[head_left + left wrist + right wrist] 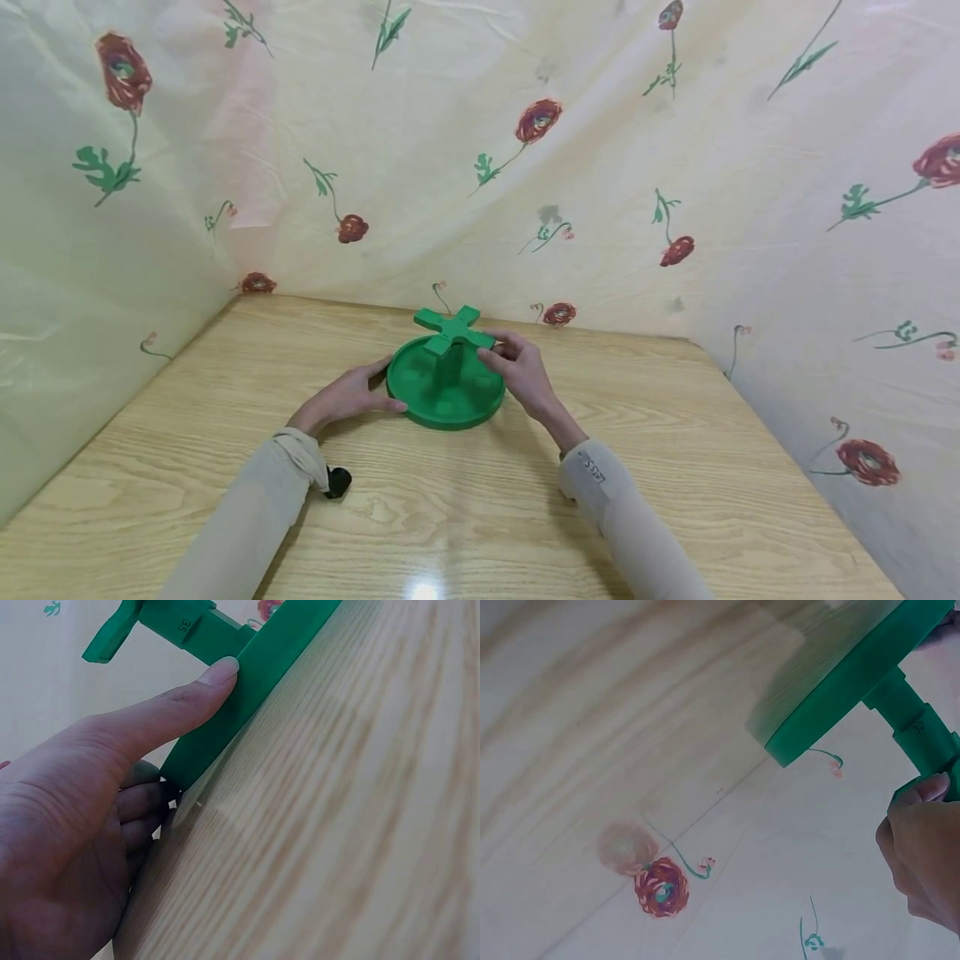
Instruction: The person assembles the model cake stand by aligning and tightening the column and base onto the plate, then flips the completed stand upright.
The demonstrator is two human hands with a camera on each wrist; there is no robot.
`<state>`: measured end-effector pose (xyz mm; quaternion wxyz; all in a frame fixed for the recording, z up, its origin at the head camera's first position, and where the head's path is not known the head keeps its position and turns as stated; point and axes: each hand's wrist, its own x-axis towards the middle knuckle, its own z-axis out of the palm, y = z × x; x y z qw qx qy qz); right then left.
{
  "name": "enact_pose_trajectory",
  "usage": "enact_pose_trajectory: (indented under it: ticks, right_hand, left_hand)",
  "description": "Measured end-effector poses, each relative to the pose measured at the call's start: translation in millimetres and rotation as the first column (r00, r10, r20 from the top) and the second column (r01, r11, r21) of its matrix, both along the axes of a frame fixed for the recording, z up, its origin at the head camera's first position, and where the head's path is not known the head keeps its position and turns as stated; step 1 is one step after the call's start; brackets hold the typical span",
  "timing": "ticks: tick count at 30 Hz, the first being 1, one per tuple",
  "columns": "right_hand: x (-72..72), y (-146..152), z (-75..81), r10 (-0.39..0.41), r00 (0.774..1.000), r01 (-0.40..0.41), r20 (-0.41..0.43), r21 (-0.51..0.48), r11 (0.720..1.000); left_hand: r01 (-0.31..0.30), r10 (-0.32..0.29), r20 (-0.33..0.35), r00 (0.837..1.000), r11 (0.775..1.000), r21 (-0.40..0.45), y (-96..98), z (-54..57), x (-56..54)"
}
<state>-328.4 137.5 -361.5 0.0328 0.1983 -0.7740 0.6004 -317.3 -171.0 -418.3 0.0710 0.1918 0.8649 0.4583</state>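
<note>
A round green tray (447, 419) with a raised rim lies flat on the wooden table. From its middle rises a stepped green post (448, 367), marked with small numbers in both wrist views. On top of the post sits a green cross-shaped piece (452, 327) with blunt arms. My left hand (351, 395) holds the tray's left side, thumb on the near rim (247, 697) and fingers around its outer edge. With thumb and fingers, my right hand (522, 372) pinches the cross's right arm; in the right wrist view that hand partly hides the cross.
The pale wood table (420, 517) ends at a flower-printed sheet (420, 150) hanging behind it and along both sides. A small black object (338, 482) shows at the left sleeve's cuff. Bright light reflects near the table's front.
</note>
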Motion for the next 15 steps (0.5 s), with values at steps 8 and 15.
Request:
enact_pose_trajectory:
  ticks: [8, 15]
  right_hand:
    - [0.2, -1.2, -1.0, -0.028, 0.996, 0.033, -0.084, 0.067, 0.997]
    - [3.5, -4.9, -2.8, -0.044, 0.992, 0.052, -0.116, 0.066, 0.996]
  left_hand:
    - [0.001, -0.001, -0.001, 1.000, 1.000, 0.001, -0.3, -0.9, 0.2]
    - [0.008, -0.008, -0.004, 1.000, 1.000, 0.007, -0.5, -0.8, 0.4]
